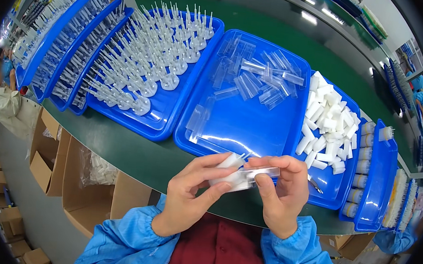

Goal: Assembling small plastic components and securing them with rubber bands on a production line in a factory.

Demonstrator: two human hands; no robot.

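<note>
Near the table's front edge, my left hand (184, 195) is closed around a white plastic part (233, 163) with a thin stem sticking up. My right hand (282, 198) pinches a clear plastic sleeve (269, 172) between thumb and fingers. The sleeve's left end meets the white part; whether it fits over it is hidden by my fingers. Just beyond my hands, a blue tray (267, 129) carries loose clear sleeves (248, 84). Right of it, another blue tray (324, 192) holds a heap of short white pieces (329, 123).
On the left, a blue tray (159, 122) bears rows of upright white stemmed parts (170, 80), with stacked, tilted trays (50, 75) beyond. A small metal tool (314, 184) lies beside my right hand. Cardboard boxes (77, 203) stand below the table's left edge. More filled trays (375, 181) line the right.
</note>
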